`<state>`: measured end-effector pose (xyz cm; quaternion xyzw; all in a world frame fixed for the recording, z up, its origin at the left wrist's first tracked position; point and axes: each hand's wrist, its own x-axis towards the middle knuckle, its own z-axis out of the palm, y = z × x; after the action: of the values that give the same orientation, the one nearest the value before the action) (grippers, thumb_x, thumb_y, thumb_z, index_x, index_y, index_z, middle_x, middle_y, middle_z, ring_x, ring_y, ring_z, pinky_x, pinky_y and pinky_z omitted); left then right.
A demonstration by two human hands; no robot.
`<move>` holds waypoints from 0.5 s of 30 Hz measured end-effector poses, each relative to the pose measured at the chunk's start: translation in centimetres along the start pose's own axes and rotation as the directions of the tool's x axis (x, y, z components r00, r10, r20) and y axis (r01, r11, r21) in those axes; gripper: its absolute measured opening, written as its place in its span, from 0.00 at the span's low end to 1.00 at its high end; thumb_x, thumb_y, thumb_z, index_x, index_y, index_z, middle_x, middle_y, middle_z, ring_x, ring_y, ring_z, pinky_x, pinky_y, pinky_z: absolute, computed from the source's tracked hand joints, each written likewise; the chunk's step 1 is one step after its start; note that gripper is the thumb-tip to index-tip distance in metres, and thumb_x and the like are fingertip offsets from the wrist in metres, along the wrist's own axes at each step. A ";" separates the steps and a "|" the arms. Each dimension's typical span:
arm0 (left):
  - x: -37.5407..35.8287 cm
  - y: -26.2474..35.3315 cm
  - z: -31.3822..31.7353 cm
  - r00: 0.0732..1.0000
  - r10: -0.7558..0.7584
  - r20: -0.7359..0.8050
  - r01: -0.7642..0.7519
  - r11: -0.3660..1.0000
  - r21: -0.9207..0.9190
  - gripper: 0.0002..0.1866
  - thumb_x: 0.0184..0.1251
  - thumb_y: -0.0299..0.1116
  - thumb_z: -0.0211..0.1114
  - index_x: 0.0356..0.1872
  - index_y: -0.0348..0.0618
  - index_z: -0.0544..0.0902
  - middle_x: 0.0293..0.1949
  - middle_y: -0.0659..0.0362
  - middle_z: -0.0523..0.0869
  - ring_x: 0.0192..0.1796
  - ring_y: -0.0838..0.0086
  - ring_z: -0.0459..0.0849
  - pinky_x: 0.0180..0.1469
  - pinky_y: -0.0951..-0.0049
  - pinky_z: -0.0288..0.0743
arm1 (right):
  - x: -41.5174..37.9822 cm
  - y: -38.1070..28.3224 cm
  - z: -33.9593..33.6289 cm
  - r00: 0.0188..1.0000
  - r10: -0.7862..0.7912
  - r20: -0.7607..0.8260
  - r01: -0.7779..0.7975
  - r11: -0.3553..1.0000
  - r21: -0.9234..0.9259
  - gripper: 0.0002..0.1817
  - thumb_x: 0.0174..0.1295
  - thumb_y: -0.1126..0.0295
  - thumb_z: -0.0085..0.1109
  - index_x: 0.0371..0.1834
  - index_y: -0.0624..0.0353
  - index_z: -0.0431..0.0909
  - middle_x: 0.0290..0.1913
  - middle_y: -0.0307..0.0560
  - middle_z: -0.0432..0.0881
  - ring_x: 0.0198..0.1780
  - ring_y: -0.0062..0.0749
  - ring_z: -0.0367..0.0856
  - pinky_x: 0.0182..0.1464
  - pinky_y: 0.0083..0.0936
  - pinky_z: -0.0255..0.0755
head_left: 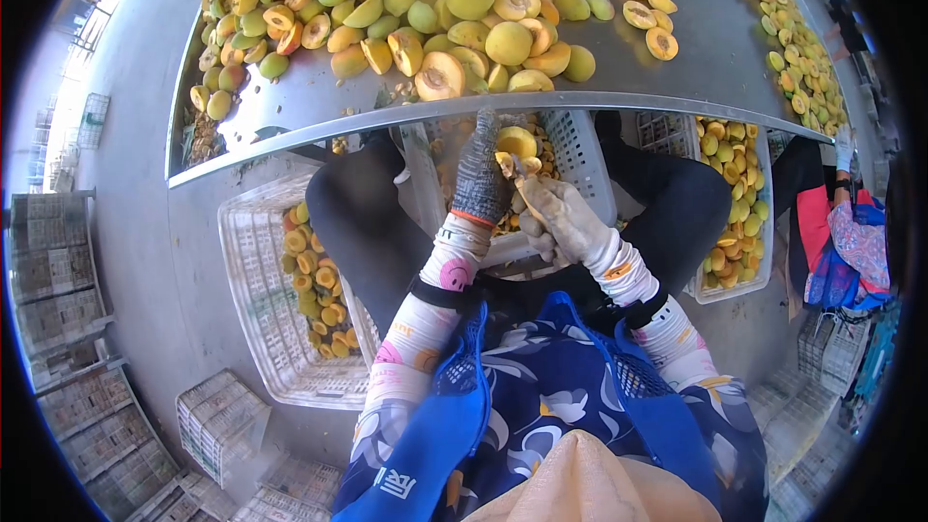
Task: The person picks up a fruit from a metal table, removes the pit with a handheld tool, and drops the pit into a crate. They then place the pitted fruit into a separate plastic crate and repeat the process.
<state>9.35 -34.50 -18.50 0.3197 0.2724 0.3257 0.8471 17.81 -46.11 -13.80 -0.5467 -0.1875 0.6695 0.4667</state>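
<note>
My left hand (479,174), in a grey knit glove, is closed around a yellow peach half (517,142) just below the table edge. In a pale glove, my right hand (570,222) grips a small pitting tool (524,191) with a light handle. Its metal tip meets the fruit beside my left fingers, where a smaller orange piece (504,163) shows. Under both hands, between the knees, stands a crate (580,159) with peach halves in it, partly hidden by the gloves.
A metal table (710,48) ahead bears a heap of cut peaches (469,0). White crates of halves stand at left (256,300) and right (764,232) of my legs. Another person (855,242) sits at the far right. Stacked crates (58,271) line the left side.
</note>
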 end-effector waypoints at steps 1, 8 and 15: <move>0.0 -0.4 -0.3 0.997 0.076 0.004 -0.076 0.996 0.043 0.19 0.75 0.46 0.49 0.53 0.44 0.74 0.44 0.59 0.80 0.45 0.75 0.80 0.47 0.76 0.78 | -0.1 -0.2 0.3 0.999 -0.050 -0.015 0.049 0.994 -0.096 0.25 0.66 0.43 0.49 0.35 0.57 0.68 0.18 0.33 0.65 0.15 0.16 0.63 0.15 0.15 0.59; 0.3 -2.2 -4.5 0.918 0.395 0.023 -0.334 0.743 0.579 0.24 0.66 0.47 0.59 0.58 0.47 0.67 0.54 0.56 0.73 0.53 0.69 0.77 0.54 0.69 0.76 | 1.6 -0.9 -0.5 0.745 -0.606 -0.278 0.357 0.716 -0.600 0.17 0.64 0.59 0.57 0.44 0.63 0.72 0.25 0.52 0.77 0.24 0.36 0.76 0.30 0.29 0.71; -7.0 10.9 -4.3 0.963 0.263 -0.063 -0.271 0.944 -0.189 0.18 0.61 0.33 0.63 0.51 0.39 0.73 0.42 0.51 0.82 0.32 0.68 0.81 0.25 0.78 0.73 | 2.7 0.9 -2.4 0.773 -0.548 -0.319 0.342 0.784 -0.519 0.15 0.65 0.61 0.57 0.44 0.62 0.72 0.23 0.40 0.74 0.18 0.20 0.69 0.20 0.20 0.65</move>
<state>-2.14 -31.66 -11.65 0.2626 0.2089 0.4685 0.8172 19.71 -44.93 -16.73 -0.7142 -0.3440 0.3302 0.5124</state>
